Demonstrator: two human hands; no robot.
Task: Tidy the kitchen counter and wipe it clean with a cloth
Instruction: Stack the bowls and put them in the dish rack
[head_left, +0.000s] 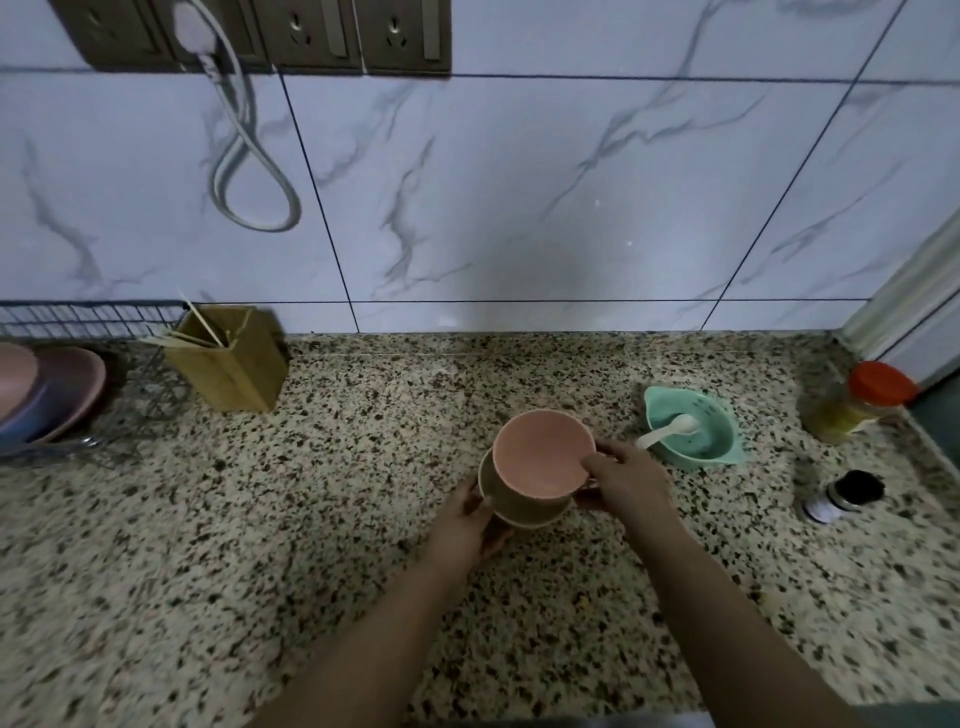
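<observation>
A pink bowl (540, 452) sits nested in a beige bowl (511, 501) over the middle of the speckled granite counter (311, 519). My left hand (467, 525) grips the stack's lower left side. My right hand (623, 478) holds its right side, thumb on the pink rim. Whether the stack rests on the counter or is lifted, I cannot tell. No cloth is in view.
To the right of the stack stands a teal bowl (711, 436) with a white spoon (670, 431). A red-lidded jar (857, 400) and a small black-capped bottle (841, 496) are at far right. At left are a bamboo chopstick holder (228, 364) and a wire rack (78, 322) with plates (62, 389).
</observation>
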